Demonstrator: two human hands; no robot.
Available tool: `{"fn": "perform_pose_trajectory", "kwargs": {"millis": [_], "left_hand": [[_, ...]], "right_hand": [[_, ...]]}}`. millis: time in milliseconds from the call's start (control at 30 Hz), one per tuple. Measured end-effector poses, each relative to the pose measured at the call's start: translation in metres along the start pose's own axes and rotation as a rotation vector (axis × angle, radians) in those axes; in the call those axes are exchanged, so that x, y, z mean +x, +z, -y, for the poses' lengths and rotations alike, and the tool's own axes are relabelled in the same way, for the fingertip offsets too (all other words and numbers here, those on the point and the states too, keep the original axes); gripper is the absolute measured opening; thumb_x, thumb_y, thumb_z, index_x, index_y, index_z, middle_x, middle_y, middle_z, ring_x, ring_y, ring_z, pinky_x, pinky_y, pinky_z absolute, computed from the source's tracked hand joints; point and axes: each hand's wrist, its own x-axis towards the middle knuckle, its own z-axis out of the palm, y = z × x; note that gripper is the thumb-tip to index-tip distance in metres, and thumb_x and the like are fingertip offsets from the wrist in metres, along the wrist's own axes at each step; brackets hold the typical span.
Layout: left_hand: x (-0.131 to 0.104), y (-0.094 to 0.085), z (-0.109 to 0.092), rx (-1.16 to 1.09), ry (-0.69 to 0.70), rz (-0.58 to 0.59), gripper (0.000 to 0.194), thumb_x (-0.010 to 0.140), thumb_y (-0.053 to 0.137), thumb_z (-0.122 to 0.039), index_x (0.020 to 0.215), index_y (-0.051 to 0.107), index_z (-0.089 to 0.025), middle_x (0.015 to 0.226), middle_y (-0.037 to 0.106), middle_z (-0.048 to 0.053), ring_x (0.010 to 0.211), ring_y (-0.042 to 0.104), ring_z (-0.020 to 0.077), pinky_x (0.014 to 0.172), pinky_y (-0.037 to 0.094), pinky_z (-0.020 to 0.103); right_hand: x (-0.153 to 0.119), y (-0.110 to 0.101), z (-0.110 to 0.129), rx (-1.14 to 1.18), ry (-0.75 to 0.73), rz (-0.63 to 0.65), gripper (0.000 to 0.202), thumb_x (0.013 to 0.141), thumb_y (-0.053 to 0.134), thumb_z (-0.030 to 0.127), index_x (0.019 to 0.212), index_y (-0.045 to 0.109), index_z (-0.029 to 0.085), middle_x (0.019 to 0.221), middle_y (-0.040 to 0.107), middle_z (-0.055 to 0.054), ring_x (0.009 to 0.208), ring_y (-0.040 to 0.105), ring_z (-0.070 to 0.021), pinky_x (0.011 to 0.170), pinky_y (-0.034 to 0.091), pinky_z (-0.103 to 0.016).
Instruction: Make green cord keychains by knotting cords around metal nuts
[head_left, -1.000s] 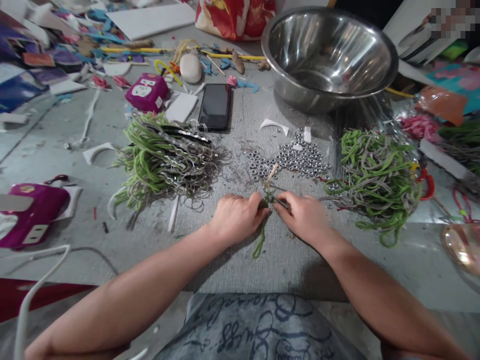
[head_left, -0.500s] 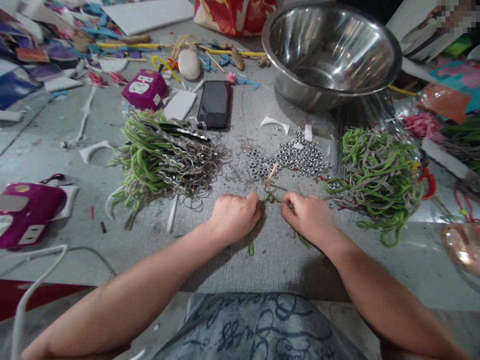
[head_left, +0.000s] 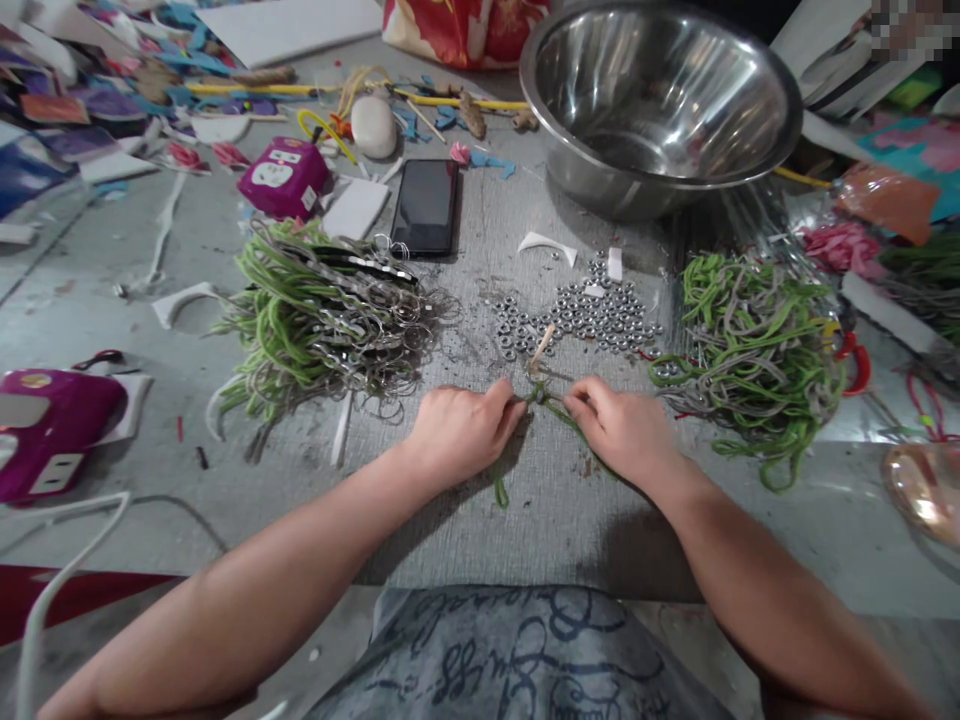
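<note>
A grey desk point(head_left: 450, 550) spreads before us, and clock directions run from our hands. The largest thing on it is a steel bowl point(head_left: 660, 190) at one o'clock, with no contents that we can see. At ten o'clock lies a wide bundle of green and grey strands point(head_left: 281, 320); at three o'clock lies a looser, tangled heap of similar cords point(head_left: 765, 340).

In the middle, our left hand point(head_left: 465, 430) and right hand point(head_left: 619, 430) are closed, pinching a green cord point(head_left: 556, 407) stretched between them just above the desk. A dark phone point(head_left: 425, 208) rests at eleven o'clock.

The cord seems already knotted or gathered midway; we cannot tell how tight it is. Its ends look unfinished, with a loose loop below our left hand. A pale stick point(head_left: 543, 347) lies at twelve o'clock, and many small silvery rings point(head_left: 600, 320) are scattered at one o'clock, loose and unattached.
</note>
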Motion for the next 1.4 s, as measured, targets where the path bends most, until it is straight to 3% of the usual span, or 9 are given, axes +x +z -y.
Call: {"fn": "perform_pose_trajectory", "kwargs": {"millis": [267, 600, 800, 900, 1033, 1100, 1200, 1400], "left_hand": [[0.001, 0.003, 0.001, 0.028, -0.015, 0.005, 0.037, 0.089, 0.027, -0.029, 0.086, 0.061, -0.017, 0.056, 0.062, 0.009, 0.054, 0.062, 0.0259, 0.050, 0.039, 0.031], [0.001, 0.002, 0.000, 0.041, -0.078, 0.021, 0.032, 0.086, 0.030, -0.028, 0.085, 0.061, -0.018, 0.057, 0.063, 0.007, 0.057, 0.063, 0.0233, 0.053, 0.040, 0.030], [0.000, 0.001, 0.001, 0.032, -0.082, 0.010, 0.034, 0.088, 0.029, -0.029, 0.084, 0.061, -0.018, 0.057, 0.062, 0.007, 0.056, 0.062, 0.0236, 0.053, 0.040, 0.031], [-0.003, 0.002, 0.001, -0.010, -0.065, -0.038, 0.039, 0.090, 0.028, -0.041, 0.089, 0.058, -0.016, 0.055, 0.060, 0.006, 0.054, 0.060, 0.0228, 0.051, 0.039, 0.030], [-0.006, 0.003, 0.003, -0.076, 0.116, -0.142, 0.038, 0.092, 0.030, -0.043, 0.094, 0.057, -0.018, 0.066, 0.063, 0.005, 0.058, 0.060, 0.0181, 0.053, 0.039, 0.027], [-0.007, 0.004, 0.003, -0.070, 0.180, -0.169, 0.036, 0.092, 0.030, -0.041, 0.090, 0.059, -0.020, 0.072, 0.064, 0.004, 0.059, 0.060, 0.0164, 0.055, 0.040, 0.027], [-0.005, 0.004, 0.001, -0.049, 0.171, -0.139, 0.037, 0.091, 0.035, -0.046, 0.087, 0.060, -0.019, 0.073, 0.063, 0.005, 0.059, 0.060, 0.0171, 0.055, 0.040, 0.028], [-0.001, 0.008, 0.000, -0.015, 0.139, -0.079, 0.027, 0.090, 0.041, -0.035, 0.085, 0.060, -0.017, 0.070, 0.064, 0.005, 0.060, 0.061, 0.0195, 0.057, 0.042, 0.030]], "right_hand": [[0.002, 0.003, 0.001, -0.109, 0.094, -0.002, 0.027, 0.089, 0.042, 0.036, 0.087, 0.063, 0.019, 0.053, 0.060, -0.003, 0.047, 0.051, -0.0152, 0.049, 0.015, -0.026], [0.001, 0.002, 0.004, -0.167, 0.138, 0.025, 0.029, 0.089, 0.040, 0.036, 0.087, 0.063, 0.019, 0.053, 0.060, -0.004, 0.046, 0.048, -0.0150, 0.049, 0.014, -0.026], [-0.001, 0.005, -0.001, -0.071, 0.073, -0.056, 0.025, 0.088, 0.041, 0.034, 0.087, 0.061, 0.019, 0.053, 0.059, -0.002, 0.046, 0.049, -0.0151, 0.048, 0.017, -0.027], [-0.004, 0.004, -0.002, 0.060, -0.081, -0.123, 0.022, 0.089, 0.041, 0.030, 0.092, 0.060, 0.019, 0.059, 0.061, -0.001, 0.053, 0.054, -0.0148, 0.052, 0.027, -0.026], [-0.008, 0.002, 0.000, 0.135, -0.291, -0.173, 0.022, 0.087, 0.042, 0.020, 0.085, 0.063, 0.019, 0.070, 0.064, -0.002, 0.062, 0.057, -0.0134, 0.059, 0.034, -0.025], [-0.008, 0.002, 0.002, 0.138, -0.298, -0.198, 0.019, 0.086, 0.046, 0.022, 0.084, 0.064, 0.019, 0.074, 0.065, -0.003, 0.063, 0.057, -0.0133, 0.060, 0.035, -0.025], [-0.007, 0.004, 0.003, 0.111, -0.231, -0.217, 0.019, 0.085, 0.052, 0.033, 0.087, 0.064, 0.017, 0.078, 0.066, -0.003, 0.064, 0.059, -0.0144, 0.059, 0.034, -0.025], [-0.002, 0.005, 0.001, 0.053, -0.173, -0.072, 0.021, 0.088, 0.047, 0.032, 0.081, 0.062, 0.019, 0.071, 0.066, -0.001, 0.061, 0.057, -0.0138, 0.057, 0.029, -0.026]]}}
